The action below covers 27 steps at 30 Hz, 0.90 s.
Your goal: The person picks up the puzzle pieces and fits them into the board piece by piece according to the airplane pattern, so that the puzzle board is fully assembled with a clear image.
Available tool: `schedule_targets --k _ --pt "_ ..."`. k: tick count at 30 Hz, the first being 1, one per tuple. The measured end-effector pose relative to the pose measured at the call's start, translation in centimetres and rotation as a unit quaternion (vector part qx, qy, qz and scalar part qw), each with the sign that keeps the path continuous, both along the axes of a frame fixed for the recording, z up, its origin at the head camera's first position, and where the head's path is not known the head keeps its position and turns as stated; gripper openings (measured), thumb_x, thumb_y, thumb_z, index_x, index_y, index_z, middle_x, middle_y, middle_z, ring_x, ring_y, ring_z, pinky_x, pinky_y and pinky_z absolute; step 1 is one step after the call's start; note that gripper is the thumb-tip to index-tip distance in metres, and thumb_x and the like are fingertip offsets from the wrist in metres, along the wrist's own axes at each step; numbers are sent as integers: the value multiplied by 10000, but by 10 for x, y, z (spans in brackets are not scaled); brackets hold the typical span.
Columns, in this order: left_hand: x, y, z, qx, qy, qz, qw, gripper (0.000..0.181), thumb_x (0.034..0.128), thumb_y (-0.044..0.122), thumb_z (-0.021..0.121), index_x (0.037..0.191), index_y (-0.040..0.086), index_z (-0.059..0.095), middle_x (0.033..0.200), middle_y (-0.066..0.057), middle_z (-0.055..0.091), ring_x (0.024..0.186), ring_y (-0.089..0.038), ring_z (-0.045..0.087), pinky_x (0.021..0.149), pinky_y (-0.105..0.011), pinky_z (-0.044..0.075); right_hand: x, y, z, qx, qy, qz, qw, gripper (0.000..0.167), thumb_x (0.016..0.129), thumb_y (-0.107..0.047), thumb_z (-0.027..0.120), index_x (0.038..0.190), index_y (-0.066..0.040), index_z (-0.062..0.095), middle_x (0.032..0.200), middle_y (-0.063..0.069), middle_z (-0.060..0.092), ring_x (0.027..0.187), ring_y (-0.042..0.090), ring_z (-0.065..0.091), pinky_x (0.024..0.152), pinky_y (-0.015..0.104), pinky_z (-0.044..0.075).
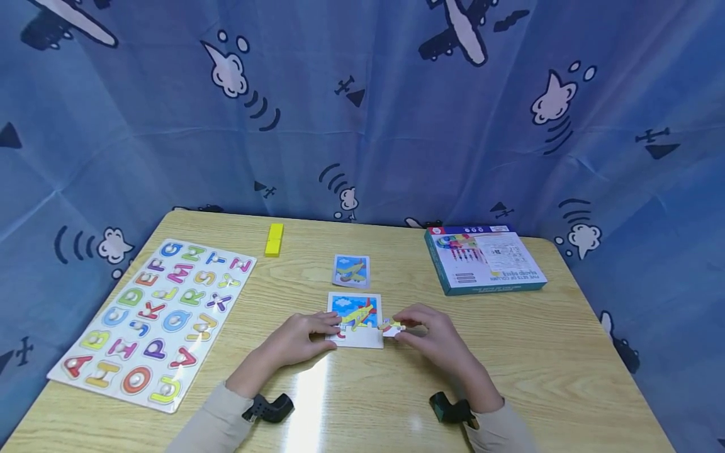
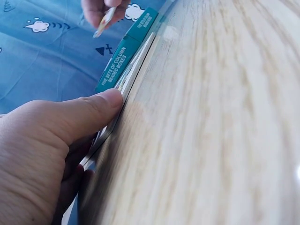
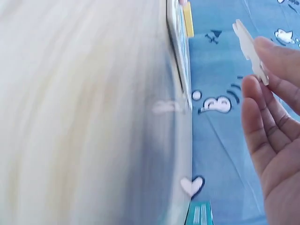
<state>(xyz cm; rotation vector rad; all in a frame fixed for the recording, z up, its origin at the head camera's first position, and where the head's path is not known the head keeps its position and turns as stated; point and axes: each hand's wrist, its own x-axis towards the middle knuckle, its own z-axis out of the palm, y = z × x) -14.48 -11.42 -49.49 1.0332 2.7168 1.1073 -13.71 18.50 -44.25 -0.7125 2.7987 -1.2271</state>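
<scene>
A jigsaw puzzle board [image 1: 370, 340] with a yellow plane on blue sky lies on the table, partly filled, its lower strip bare white. My left hand [image 1: 303, 338] holds the board by its left side; the left wrist view shows the thumb [image 2: 110, 101] against the board's edge. Just off the right edge, my right hand [image 1: 432, 333] pinches a puzzle piece [image 1: 392, 328] between thumb and fingers. The right wrist view shows this puzzle piece [image 3: 251, 51] side-on, raised above the table. Behind the board lies a small picture card [image 1: 351, 272] with a matching plane.
A white alphabet board [image 1: 189, 340] with colourful knobbed letters covers the table's left side. Yellow blocks [image 1: 274, 240] lie near the back edge. At the back right sits a flat teal-sided box [image 1: 493, 289]. A blue patterned curtain [image 1: 362, 126] hangs behind the table.
</scene>
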Motion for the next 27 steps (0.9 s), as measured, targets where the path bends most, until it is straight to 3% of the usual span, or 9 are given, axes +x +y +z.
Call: schedule_targets --k 7,13,20,27 --pt "0 1 -2 20 47 -7 10000 302 857 280 703 1122 135 717 1274 -15 623 1238 -190 545 1056 -382 438 -5 -28 4 -84 -51 246 9996 223 811 -134 748 1029 -107 713 985 -28 656 887 118 623 799 272 570" --pt "-1 2 -1 42 130 -18 9999 297 850 275 712 1113 137 722 1265 -19 626 1228 -199 553 1044 -387 449 -11 -48 -3 122 4 393 9992 212 812 -145 749 1019 -118 711 963 -24 638 871 118 604 783 298 573" --pt "-1 1 0 61 172 -26 9998 298 846 279 715 1107 135 723 1263 -14 628 1223 -195 558 1047 -380 446 -11 -56 -12 323 153 581 9977 208 812 -134 748 1009 -74 718 956 19 649 836 136 589 721 258 540" --pt "-1 -1 -1 47 232 -33 9997 303 849 285 711 1107 127 723 1253 -21 635 1213 -194 567 1027 -375 466 -10 -60 -17 480 3 602 9970 193 824 -161 738 1004 -94 725 977 -1 660 836 94 560 727 230 515"
